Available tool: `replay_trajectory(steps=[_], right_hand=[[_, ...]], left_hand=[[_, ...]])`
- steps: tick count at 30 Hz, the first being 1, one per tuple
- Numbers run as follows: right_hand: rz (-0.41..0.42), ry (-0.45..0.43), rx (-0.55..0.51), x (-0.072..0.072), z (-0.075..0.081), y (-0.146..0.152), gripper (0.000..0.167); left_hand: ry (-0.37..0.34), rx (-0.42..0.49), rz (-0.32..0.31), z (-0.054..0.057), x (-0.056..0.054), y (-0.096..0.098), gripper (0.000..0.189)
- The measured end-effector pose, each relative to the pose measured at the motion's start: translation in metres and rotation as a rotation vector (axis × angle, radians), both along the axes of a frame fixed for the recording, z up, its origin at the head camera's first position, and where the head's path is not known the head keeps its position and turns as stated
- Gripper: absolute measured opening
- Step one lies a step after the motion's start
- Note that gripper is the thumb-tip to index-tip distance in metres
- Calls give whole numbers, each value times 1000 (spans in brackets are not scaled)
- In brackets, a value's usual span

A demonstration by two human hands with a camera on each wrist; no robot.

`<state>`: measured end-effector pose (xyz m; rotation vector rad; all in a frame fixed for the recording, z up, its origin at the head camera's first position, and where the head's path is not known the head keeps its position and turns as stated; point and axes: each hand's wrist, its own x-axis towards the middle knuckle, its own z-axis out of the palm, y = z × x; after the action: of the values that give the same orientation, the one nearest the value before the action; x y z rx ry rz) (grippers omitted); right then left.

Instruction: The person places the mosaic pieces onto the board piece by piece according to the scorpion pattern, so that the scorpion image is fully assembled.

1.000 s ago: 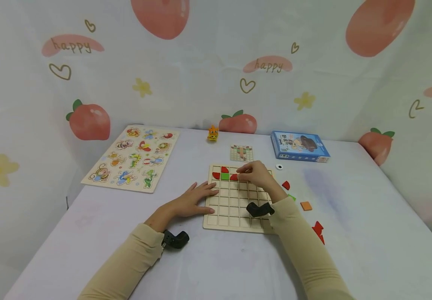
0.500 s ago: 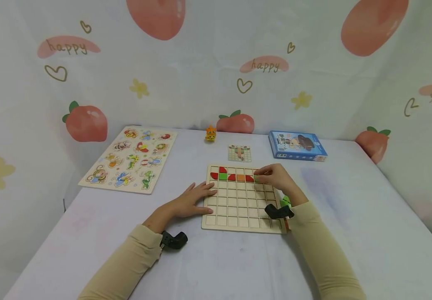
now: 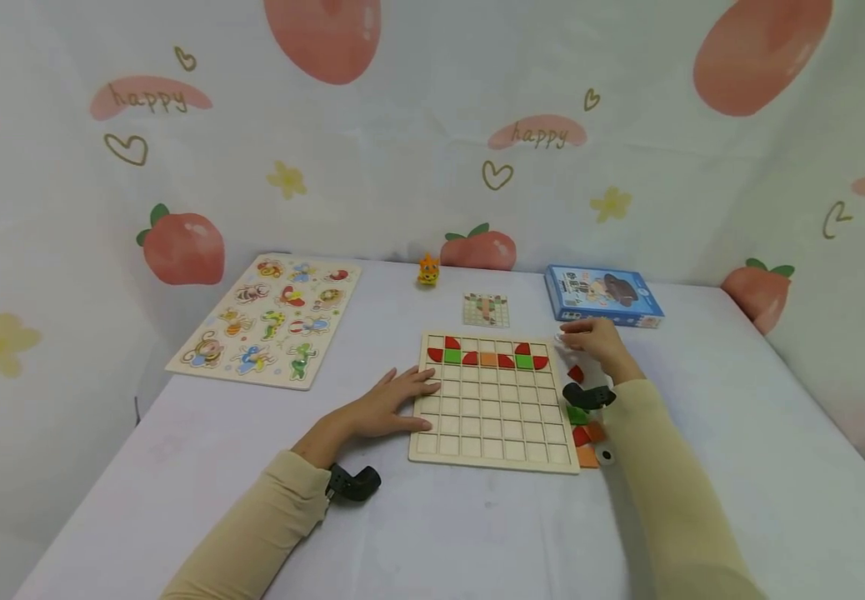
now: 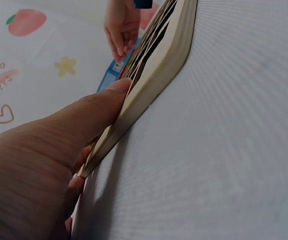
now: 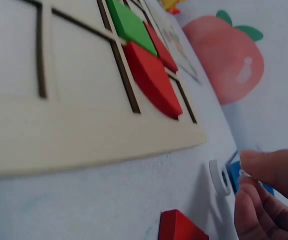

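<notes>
We reckon the white disc light, stiff — pinch its rim. Right hand: fingers curled beside it, can't tell if grasping; left hand: fingers released, resting on the board.

Puzzle board and fruit-print backdrop suggest a playroom.

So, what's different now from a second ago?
The right hand has moved rightward off the grid board, its fingertips now beside a white disc; whether it holds anything is unclear. Toward the board's right end, a green square and red pieces now show plainly; the hand covered that area before. The left hand still rests at the board's left edge; the blue box hasn't moved.
</notes>
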<state>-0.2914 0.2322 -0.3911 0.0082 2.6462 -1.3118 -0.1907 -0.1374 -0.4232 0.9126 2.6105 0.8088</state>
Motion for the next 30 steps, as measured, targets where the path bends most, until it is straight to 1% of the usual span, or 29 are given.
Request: replay_trajectory(steps=[2, 4, 9, 15, 23, 26, 30], right_hand=[[-25, 2, 26, -3, -2, 2, 40], [-33, 3, 49, -6, -5, 4, 40], [-12, 2, 106, -12, -9, 3, 40], [-6, 7, 142, -15, -8, -1, 37], [-16, 46, 127, -12, -5, -5, 24], [6, 45, 119, -11, -3, -7, 26], [46, 34, 92, -9, 0, -11, 34]], left_hand=[[-4, -2, 4, 0, 0, 0, 65], [-4, -5, 5, 0, 1, 1, 66], [0, -6, 1, -1, 0, 1, 65], [1, -9, 8, -1, 0, 1, 65], [2, -15, 10, 0, 1, 2, 66], [6, -1, 4, 1, 1, 2, 65], [9, 12, -5, 1, 1, 2, 65]])
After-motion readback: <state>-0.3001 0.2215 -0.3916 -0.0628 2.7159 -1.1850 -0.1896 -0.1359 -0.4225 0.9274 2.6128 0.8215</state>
